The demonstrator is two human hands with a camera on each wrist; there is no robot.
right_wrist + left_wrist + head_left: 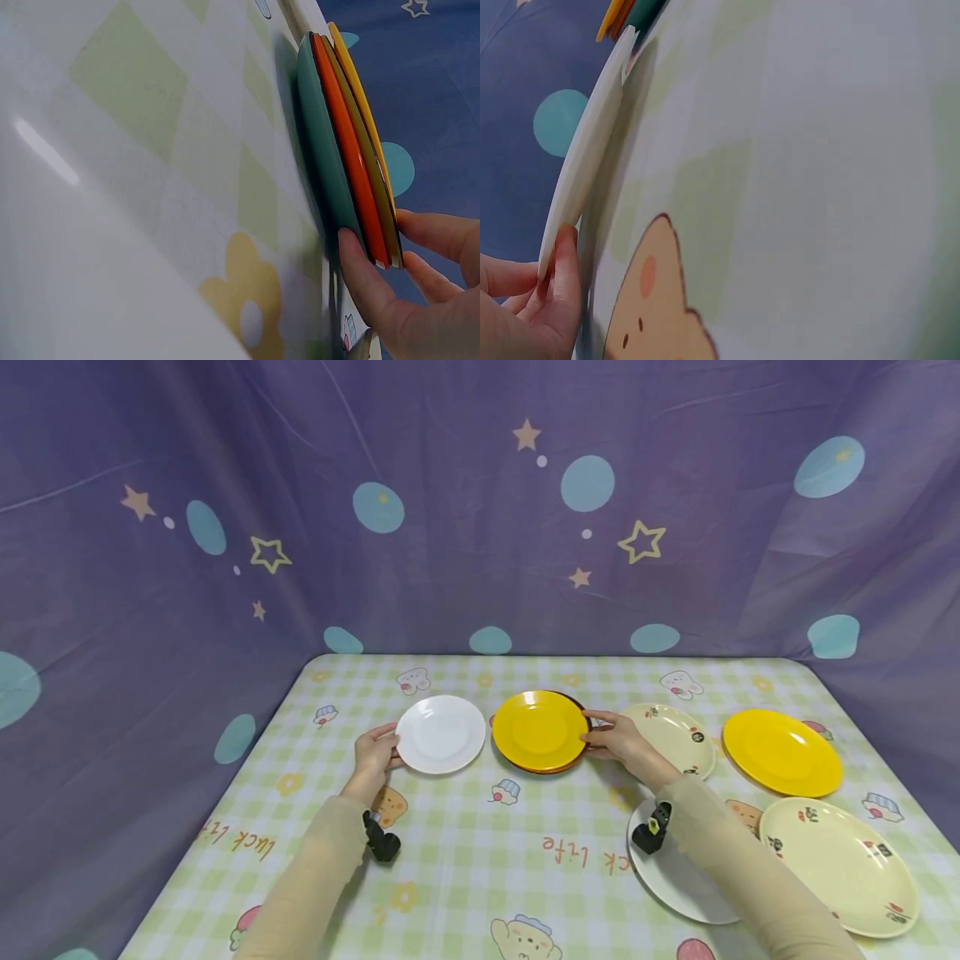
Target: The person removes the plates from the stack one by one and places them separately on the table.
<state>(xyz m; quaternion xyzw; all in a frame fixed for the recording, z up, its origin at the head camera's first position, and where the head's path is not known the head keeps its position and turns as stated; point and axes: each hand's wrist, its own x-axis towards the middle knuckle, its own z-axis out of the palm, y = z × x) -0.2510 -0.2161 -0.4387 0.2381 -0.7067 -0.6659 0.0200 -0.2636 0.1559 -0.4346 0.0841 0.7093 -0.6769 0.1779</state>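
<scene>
Stacking looks partway: yellow-topped round plate stack (540, 729) nested, white round plate (441, 734) likely left.
Left hand (372, 754) pinches white plate's rim; right hand (621, 741) pinches stack's edge.

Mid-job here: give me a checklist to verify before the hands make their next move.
1. Left hand has the small white plate: ok, rim pinched.
2. Right hand has the plate stack: ok, edge gripped.
3. Stack edges flush: not ok, brown plate shows past the small yellow plate on top.
4. Small white plate apart from stack: ok, tablecloth shows between.
5. Small white plate fully off the tablecloth: cannot tell.
6. Right sleeve clear of the large white plate: cannot tell, they overlap in view.
</scene>
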